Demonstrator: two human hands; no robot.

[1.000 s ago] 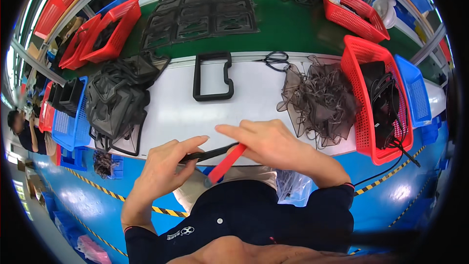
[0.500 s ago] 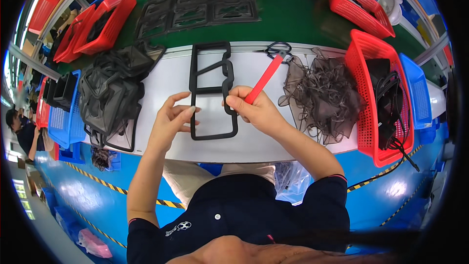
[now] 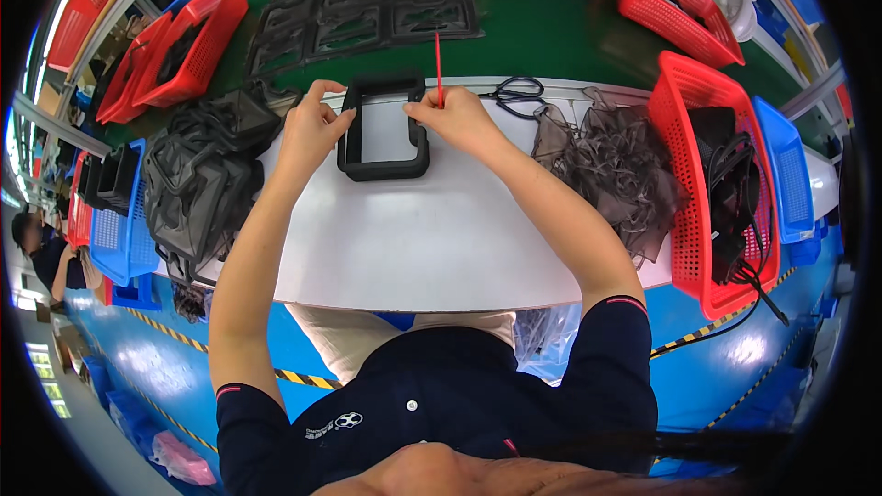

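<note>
Now left hand (image 3: 310,125) gripping black frame's (image 3: 383,165) left edge, right hand (image 3: 456,118) pinching thin red stick (image 3: 438,67) at frame's far right corner, white table (image 3: 413,230).

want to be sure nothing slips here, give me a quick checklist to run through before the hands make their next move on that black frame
1. Left hand on the black rectangular frame: fingers on its upper left corner. Ok.
2. Right hand on the frame: fingers at its upper right corner. Ok.
3. Thin red stick tool in the right hand: pinched, pointing up and away. Ok.
4. Frame flat on the white worktable: seems flat; far edge partly hidden by fingers. Cannot tell.
5. Scissors apart from the right hand: close beside it, not touching. Ok.
6. Dark mesh pile off the frame: lies to the right, apart. Ok.
</note>
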